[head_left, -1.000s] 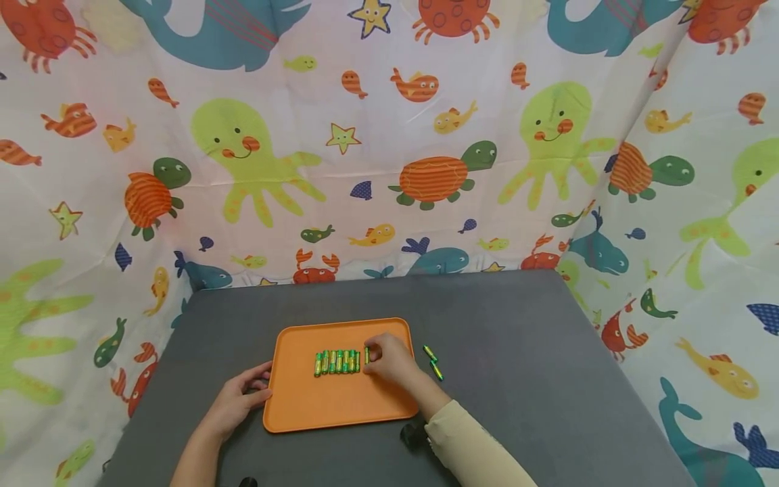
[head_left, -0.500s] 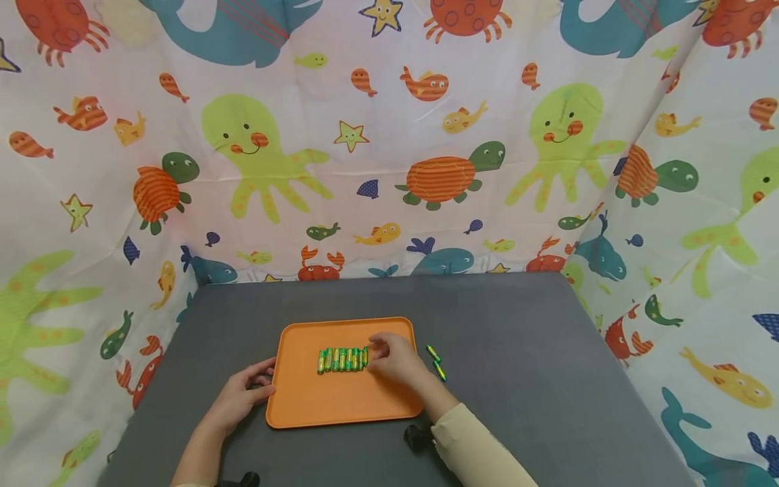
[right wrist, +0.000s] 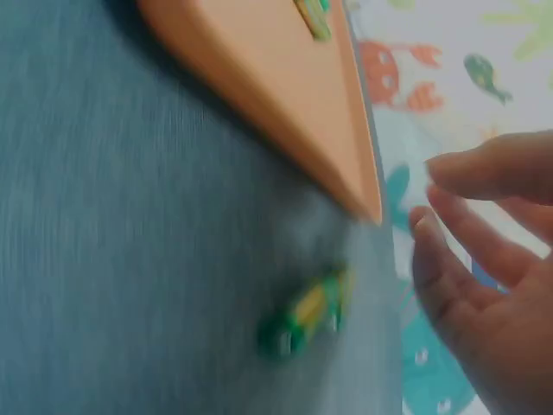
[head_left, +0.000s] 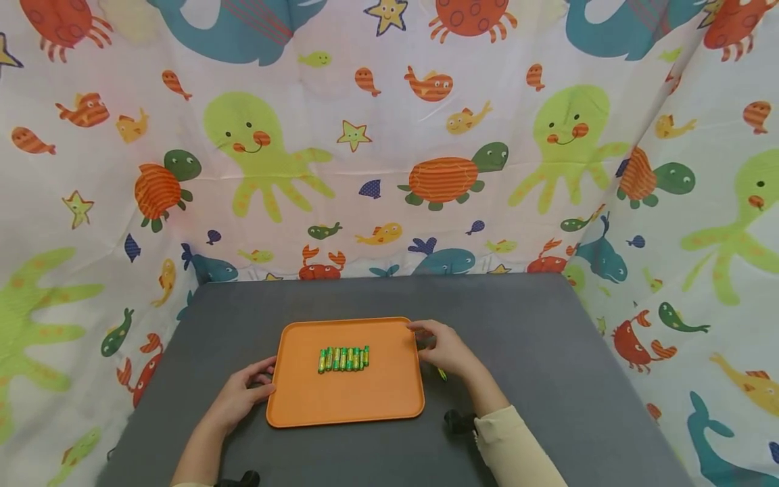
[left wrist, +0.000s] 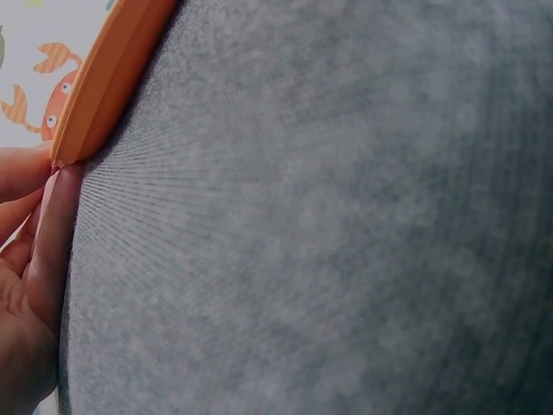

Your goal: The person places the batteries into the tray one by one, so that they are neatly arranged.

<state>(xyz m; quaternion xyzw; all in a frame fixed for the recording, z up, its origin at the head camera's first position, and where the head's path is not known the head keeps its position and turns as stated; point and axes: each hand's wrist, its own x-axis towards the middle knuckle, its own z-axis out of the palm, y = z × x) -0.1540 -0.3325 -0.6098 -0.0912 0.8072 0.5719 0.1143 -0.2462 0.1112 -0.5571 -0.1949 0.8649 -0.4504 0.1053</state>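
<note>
A printed curtain (head_left: 389,135) of sea creatures hangs behind and to both sides of a grey desk (head_left: 548,352). On the desk lies an orange tray (head_left: 389,392), its long side toward the person. A row of green and yellow batteries (head_left: 343,359) lies side by side on the tray, a little beyond its middle, each one touching the next. The left hand (head_left: 240,398) comes in from the near left, forearm bare, and rests on the desk at the tray's left edge; the left wrist view shows its fingers (left wrist: 54,233) lying fairly straight along the tray's rim, touching it, with nothing enclosed in them. The right arm, in a cream sleeve (head_left: 517,446), reaches in from the near right, and the right hand (head_left: 447,348) sits palm down over the desk just beside the tray's far right corner, fingertips pointing left toward the rim. The right wrist view shows that grip loosely spread, fingers lightly bent and apart, holding nothing. A loose battery (right wrist: 302,316) lies on the desk just off the tray's right edge, below those fingers and not touched by them; in the head view only its tip (head_left: 441,373) peeks out at the near side of the hand.
</note>
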